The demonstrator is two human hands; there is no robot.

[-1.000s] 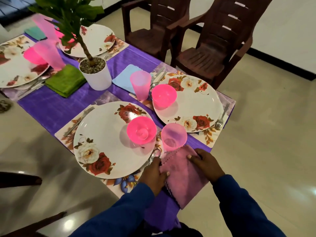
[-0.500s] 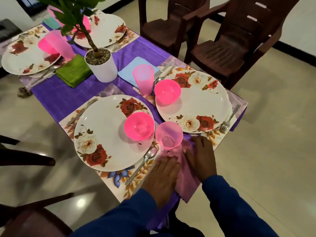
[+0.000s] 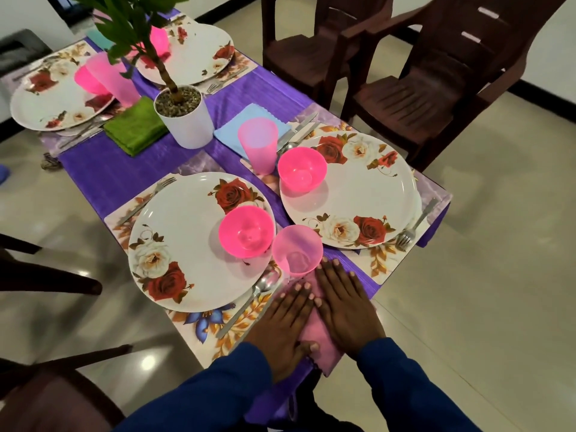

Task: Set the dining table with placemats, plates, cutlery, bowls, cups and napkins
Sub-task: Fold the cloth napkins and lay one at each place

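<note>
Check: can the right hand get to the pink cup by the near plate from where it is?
Probably yes. The right hand lies flat on the pink napkin, fingertips just short of the pink cup, and nothing stands between them.

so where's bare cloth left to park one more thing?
Biggest free patch: purple cloth between the green napkin, the white pot and the near plate. Crowded: the near end, where both hands press flat on the pink napkin beside the cup and bowl.
</note>
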